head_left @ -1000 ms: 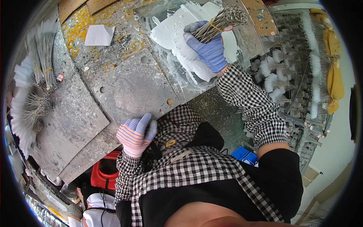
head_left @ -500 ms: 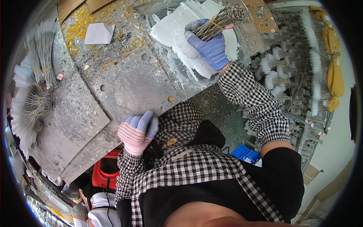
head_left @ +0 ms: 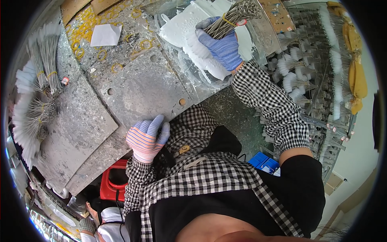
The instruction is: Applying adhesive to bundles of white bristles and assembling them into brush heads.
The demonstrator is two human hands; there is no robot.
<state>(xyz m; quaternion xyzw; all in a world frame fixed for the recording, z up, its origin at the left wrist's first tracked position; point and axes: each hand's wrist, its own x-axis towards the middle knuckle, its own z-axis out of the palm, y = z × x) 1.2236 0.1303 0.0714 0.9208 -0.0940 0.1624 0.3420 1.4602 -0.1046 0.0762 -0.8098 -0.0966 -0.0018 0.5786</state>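
My right hand (head_left: 222, 49), in a blue knitted glove, is wrapped round a bundle of thin wire-stemmed brushes (head_left: 230, 19). A yellow rubber band goes round the twisted stems, and a small red-and-white round tag sits beside it. The looped wire ends point away to the upper right. White bristles on the other end meet the thick white paste (head_left: 177, 29) spread on a board. At the near table edge rests my left hand (head_left: 146, 138), in a striped glove, holding nothing; its thumb and index finger are apart, the other fingers partly bent.
More banded wire brushes (head_left: 49, 60) lie at the left edge of the metal-topped table (head_left: 139, 94). Yellow rubber bands (head_left: 79, 53) and a white paper (head_left: 105, 35) are at the far side. Racks of brushes (head_left: 298, 76) stand right. A red stool (head_left: 111, 189) is below.
The brush bundle and my right hand have shifted slightly up and left, still over the white paste. My left hand stays at the table edge almost unmoved.
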